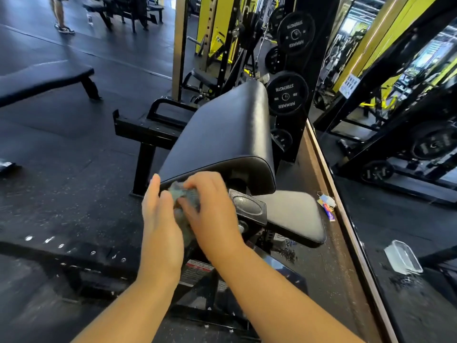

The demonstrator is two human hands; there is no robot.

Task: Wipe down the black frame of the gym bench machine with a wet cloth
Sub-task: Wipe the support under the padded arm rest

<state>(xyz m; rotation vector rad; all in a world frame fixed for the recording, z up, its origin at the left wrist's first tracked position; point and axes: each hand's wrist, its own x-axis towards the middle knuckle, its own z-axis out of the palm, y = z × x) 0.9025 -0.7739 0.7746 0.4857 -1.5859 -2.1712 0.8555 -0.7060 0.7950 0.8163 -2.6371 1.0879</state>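
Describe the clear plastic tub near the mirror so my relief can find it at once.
Start at the big angled black arm pad the hands work under, then follow the wooden strip to its right toward the camera. The clear plastic tub shows just right of that strip, low down, apparently in the mirror. It is the only see-through rectangular container; the litter farther up is small and colourful.

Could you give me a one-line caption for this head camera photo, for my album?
Both hands, left and right, bunch a cloth below the gym machine's black pad.
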